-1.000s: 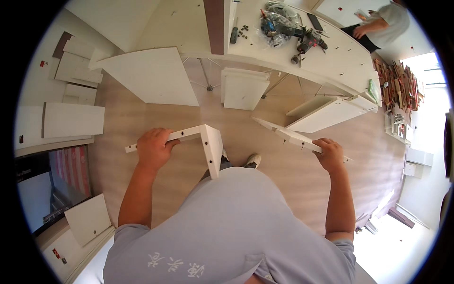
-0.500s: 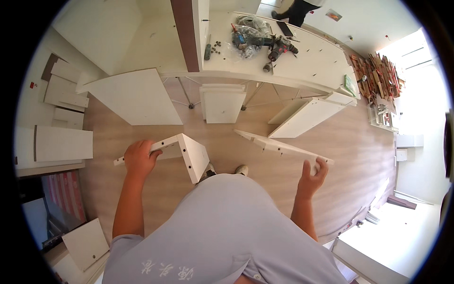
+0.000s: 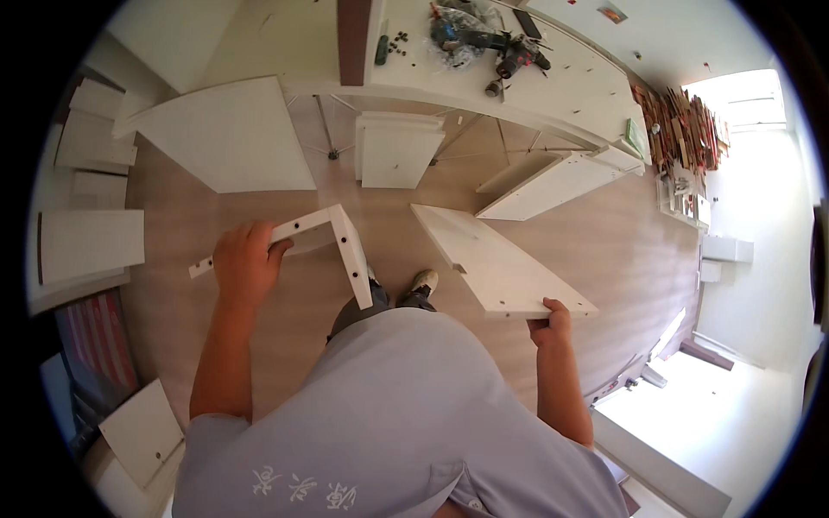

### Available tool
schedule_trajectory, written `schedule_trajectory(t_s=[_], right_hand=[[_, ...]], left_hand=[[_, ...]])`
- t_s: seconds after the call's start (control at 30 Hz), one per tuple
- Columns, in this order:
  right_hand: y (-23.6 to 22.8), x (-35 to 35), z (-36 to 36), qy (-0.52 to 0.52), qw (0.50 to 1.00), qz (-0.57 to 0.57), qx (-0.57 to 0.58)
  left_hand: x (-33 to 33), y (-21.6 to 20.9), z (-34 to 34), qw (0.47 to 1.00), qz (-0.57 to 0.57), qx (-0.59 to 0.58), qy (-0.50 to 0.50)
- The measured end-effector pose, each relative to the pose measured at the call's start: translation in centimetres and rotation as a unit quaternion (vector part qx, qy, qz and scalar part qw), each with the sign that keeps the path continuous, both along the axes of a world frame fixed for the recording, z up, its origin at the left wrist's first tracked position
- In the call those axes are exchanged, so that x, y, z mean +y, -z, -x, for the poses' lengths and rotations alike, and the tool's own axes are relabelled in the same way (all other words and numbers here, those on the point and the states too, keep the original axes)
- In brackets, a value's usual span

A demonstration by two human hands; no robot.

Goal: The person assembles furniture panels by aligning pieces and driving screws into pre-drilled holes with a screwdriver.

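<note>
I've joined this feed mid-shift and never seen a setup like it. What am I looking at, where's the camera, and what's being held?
There is no machine here, just a person's two bare hands. The camera is a wide fisheye worn on their head, looking down, so straight edges bend and the grey shirt fills the bottom. Picture left is their left.

The left hand holds a white corner piece, two boards meeting at an angle. The right hand grips a white panel by its near edge.

Ahead, the white worktop carries a drill, a screwdriver and small dark pieces.
</note>
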State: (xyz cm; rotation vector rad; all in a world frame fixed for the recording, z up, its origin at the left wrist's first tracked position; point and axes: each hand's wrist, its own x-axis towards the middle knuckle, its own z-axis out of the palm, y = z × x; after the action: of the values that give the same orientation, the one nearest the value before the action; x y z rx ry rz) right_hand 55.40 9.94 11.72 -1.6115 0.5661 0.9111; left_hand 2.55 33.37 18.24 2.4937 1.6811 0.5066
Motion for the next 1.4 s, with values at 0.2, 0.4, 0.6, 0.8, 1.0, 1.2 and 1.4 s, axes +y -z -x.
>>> schedule_trajectory(t_s=[0.2, 0.4, 0.6, 0.8, 1.0, 1.2, 1.4], right_hand=[[-5.7, -2.1, -2.5, -0.3, 0.924, 0.07, -0.227], [-16.0, 4.1, -0.9, -0.569, 0.665, 0.184, -0.448], [-16.6, 4.3, 2.6, -0.733, 0.405, 0.128, -0.532], [-15.9, 2.3, 5.1, -0.792, 0.239, -0.025, -0.561], [-14.5, 1.7, 7.8, -0.801, 0.199, -0.075, -0.559], [-13.8, 3.1, 9.8, -0.807, 0.177, -0.1, -0.555], [-13.6, 5.9, 12.3, -0.809, 0.14, -0.109, -0.56]], left_hand=[[-0.3, -0.2, 0.3, 1.0, 0.0, -0.015, 0.001], [-1.3, -0.2, 0.3, 1.0, -0.023, -0.009, 0.018], [-1.4, 1.6, 1.3, 0.998, -0.053, 0.005, 0.011], [-2.0, 2.1, 1.2, 0.998, -0.06, -0.011, 0.013], [-2.6, 2.0, 1.4, 0.999, -0.041, -0.01, 0.011], [-2.4, 2.5, 1.6, 0.999, -0.048, -0.017, 0.018], [-2.4, 2.4, 1.7, 0.998, -0.049, -0.021, 0.016]])
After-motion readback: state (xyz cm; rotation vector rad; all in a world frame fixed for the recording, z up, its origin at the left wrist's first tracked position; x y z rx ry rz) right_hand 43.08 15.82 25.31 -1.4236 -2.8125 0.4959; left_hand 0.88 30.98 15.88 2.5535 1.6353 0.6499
